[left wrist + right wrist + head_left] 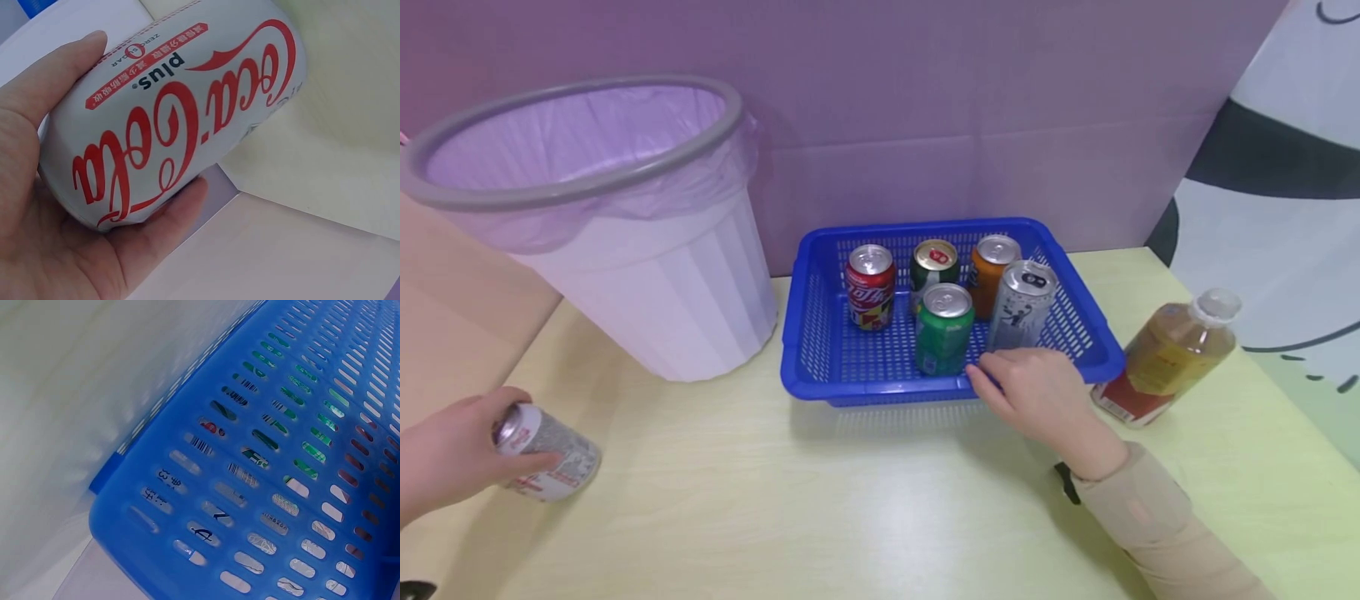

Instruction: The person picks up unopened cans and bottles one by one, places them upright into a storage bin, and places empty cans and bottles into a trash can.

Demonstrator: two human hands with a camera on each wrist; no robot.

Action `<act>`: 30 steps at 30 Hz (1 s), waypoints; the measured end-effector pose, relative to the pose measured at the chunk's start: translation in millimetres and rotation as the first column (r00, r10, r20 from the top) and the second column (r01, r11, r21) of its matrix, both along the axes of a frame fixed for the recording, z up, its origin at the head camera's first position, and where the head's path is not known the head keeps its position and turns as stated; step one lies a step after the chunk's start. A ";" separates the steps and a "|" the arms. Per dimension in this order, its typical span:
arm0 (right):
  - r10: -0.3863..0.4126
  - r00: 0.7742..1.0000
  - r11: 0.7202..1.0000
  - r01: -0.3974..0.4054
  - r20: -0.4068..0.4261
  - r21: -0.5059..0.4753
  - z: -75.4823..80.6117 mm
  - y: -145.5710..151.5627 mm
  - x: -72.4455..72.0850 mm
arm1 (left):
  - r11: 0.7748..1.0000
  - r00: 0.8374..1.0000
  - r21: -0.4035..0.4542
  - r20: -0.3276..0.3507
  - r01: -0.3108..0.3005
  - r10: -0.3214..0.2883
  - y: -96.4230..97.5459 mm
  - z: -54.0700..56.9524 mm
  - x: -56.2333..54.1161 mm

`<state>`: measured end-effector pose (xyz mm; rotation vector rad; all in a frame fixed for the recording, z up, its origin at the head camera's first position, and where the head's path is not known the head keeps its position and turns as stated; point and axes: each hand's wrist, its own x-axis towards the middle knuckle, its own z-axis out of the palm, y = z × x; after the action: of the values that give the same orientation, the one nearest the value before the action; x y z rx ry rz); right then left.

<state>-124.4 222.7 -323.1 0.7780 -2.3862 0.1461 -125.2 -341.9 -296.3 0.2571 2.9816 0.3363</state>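
Note:
At the left edge of the head view my left hand (456, 454) grips a silver-and-white Coca-Cola can (553, 458), tilted, with thumb and fingers on its sides. Its red lettering faces the left wrist view, where the can (187, 112) lies slantwise in the hand (69, 250). My right hand (1033, 392) holds the near rim of a blue plastic basket (865, 390), fingers bent over the edge. Inside stand a red can (871, 287), a green can (944, 333), a pale silver can (1022, 308) and others. The right wrist view shows the basket's slotted wall (250, 481), with no fingers visible.
A tall white bin (677, 283) with a grey rim and purple liner stands behind the left hand, left of the basket. Right of the basket is a plastic bottle (1172, 358) of amber liquid. A purple panel (985, 108) closes off the back of the wooden table (820, 517).

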 end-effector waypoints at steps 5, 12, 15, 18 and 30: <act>-0.005 1.000 1.000 0.005 0.000 0.000 0.0 1.2 0.4 | 1.000 1.000 0.004 -0.002 -0.003 0.003 4.2 2.7 -0.1; 0.000 1.000 1.000 0.000 -0.002 -0.005 0.9 0.4 0.7 | 1.000 1.000 0.028 -0.018 -0.006 0.007 3.9 2.0 0.8; 0.017 1.000 1.000 -0.017 -0.007 -0.006 1.1 -1.8 0.3 | 0.999 0.997 0.032 -0.079 -0.006 0.009 1.8 -2.1 4.7; 0.020 1.000 1.000 -0.020 -0.004 -0.001 0.9 -3.4 -0.1 | 0.999 0.992 0.038 -0.128 -0.004 0.009 0.5 -5.5 7.3; -0.004 1.000 1.000 0.004 0.005 0.004 0.7 -0.4 1.2 | 0.998 0.984 0.068 -0.176 0.014 -0.002 9.7 -1.1 1.7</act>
<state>-123.2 222.3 -322.3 0.7760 -2.3929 0.1417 -123.6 -332.2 -297.4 0.3222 3.1451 0.4381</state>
